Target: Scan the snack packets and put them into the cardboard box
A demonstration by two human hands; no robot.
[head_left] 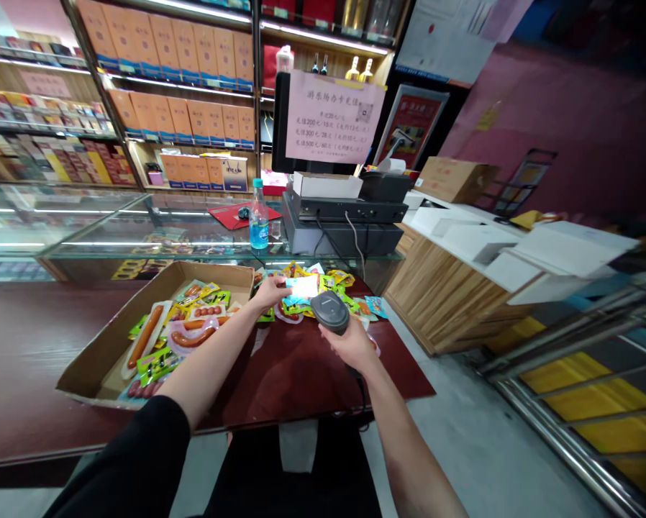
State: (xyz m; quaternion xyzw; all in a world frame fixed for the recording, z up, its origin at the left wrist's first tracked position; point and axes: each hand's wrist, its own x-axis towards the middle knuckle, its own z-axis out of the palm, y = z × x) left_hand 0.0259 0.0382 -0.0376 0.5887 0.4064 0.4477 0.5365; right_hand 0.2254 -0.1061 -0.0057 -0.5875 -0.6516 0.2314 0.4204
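In the head view my left hand (272, 293) pinches the edge of a small snack packet (300, 289), light blue at its border and lit bright white across its face. My right hand (349, 344) is wrapped around the handle of a dark grey barcode scanner (329, 311). The scanner's head is just to the right of the packet and close to it. Under and behind both hands lies a pile of small colourful snack packets (340, 279). Left of my left arm is a shallow cardboard box (93, 344) holding packaged sausages (146, 337) and green packets (158, 365).
The dark red table (280, 388) carries the box and pile. Behind it stands a glass counter (193, 248) with a blue drink bottle (259, 219) and a monitor (280, 122) bearing a paper sign. White cartons (466, 234) are at the right, near a metal railing (549, 432).
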